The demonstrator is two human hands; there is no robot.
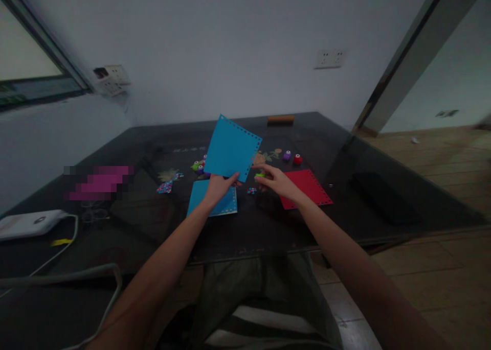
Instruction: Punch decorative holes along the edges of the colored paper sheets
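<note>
My left hand [222, 186] is closed on the lower edge of a blue card [233, 149], raised and tilted above the table. Small holes run along the card's top and right edges. My right hand [276, 181] is just right of the card, its fingers closed around a small lime-green object [261, 175] that they mostly cover. Beneath my left hand lies a second blue card [196, 194], also with holes at its edge. A red card [307, 187] with holed edges lies under and right of my right hand. A little pile of coloured bits [251, 191] sits between the hands.
Small round-eyed figures, purple [287, 156], red [297, 159] and green [196, 166], stand farther back on the dark table [245, 237]. More bits [164, 187] lie left. A brown cylinder [281, 120] is by the wall; a white device [32, 224] with a cable is far left.
</note>
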